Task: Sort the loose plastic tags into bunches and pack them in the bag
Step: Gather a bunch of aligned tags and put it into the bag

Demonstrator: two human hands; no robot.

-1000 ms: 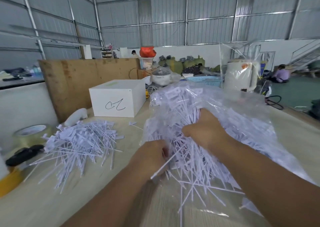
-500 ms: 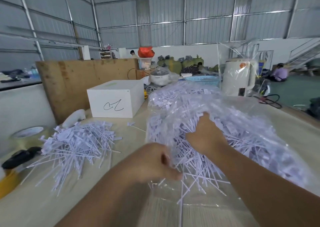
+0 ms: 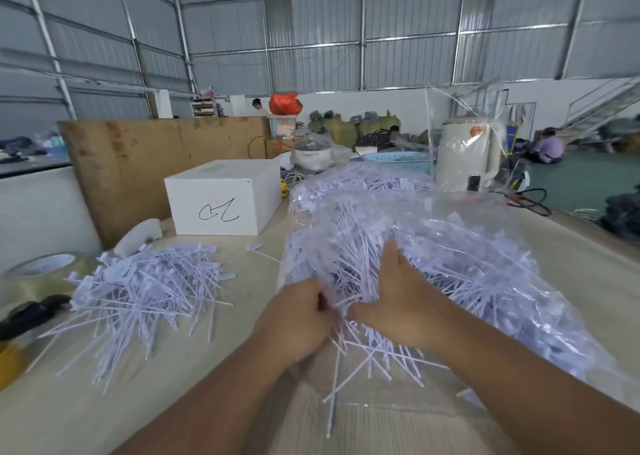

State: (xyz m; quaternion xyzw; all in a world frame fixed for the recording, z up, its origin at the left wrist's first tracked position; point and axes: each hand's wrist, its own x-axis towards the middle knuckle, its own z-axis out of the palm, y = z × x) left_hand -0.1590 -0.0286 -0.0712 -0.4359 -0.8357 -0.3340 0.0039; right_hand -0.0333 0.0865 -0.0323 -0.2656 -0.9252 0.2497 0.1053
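The tags (image 3: 377, 316) sit at the centre of the frame, a thick white mass whose stems fan out toward the lower edge from the mouth of the clear bag (image 3: 485, 267). The bag lies on the desk (image 3: 249, 281) and bulges to the right and upward, stuffed with more tags. Both hands meet at its mouth. The left hand (image 3: 298, 319) is curled at the left edge of the mass, its grip closed round the stems there, though how many it has hold of I cannot tell. The right hand (image 3: 398, 302) lies over the top of the mass, thumb pointing up and fingers bent down into the tags, so its grip holds a bunch just beside the left hand. The stems stick out below and between both hands. In the left half of the frame, well apart from the bag, a loose pile (image 3: 145, 291) of tags is spread on the desk. Behind it stands a white box (image 3: 225, 198) with a black scrawl on its front. At the left edge lie a tape roll (image 3: 41, 274) and a dark tool (image 3: 27, 316). Beyond the bag, at upper right, are a blue basket (image 3: 398, 161) and a white kettle (image 3: 467, 156).
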